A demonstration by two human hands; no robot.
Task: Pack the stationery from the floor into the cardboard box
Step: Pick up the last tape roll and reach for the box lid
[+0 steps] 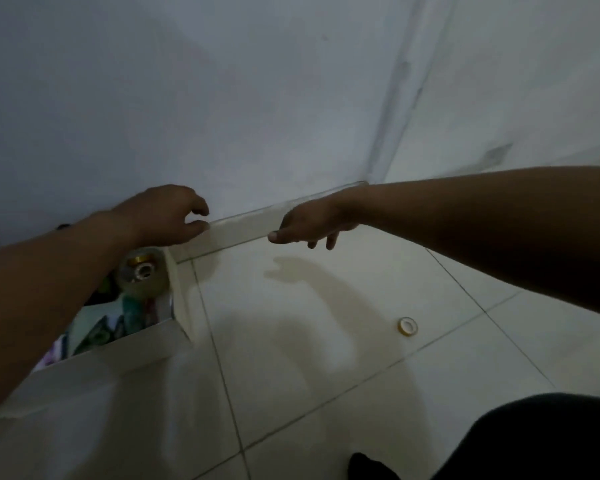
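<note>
While both arms reach fwd over the tiled floor, the cardboard box sits at the floor's left edge, against the wall, flaps up, w/ a clear tape roll and blurred colourful items inside. L hand hovers above the box's far corner, fingers loosely curled, holding nothing. R hand hangs near the skirting, fingers relaxed and pointing down, also holding nothing; hands apart. One small tape roll lies on the floor, right of the box, well apart from it.
</note>
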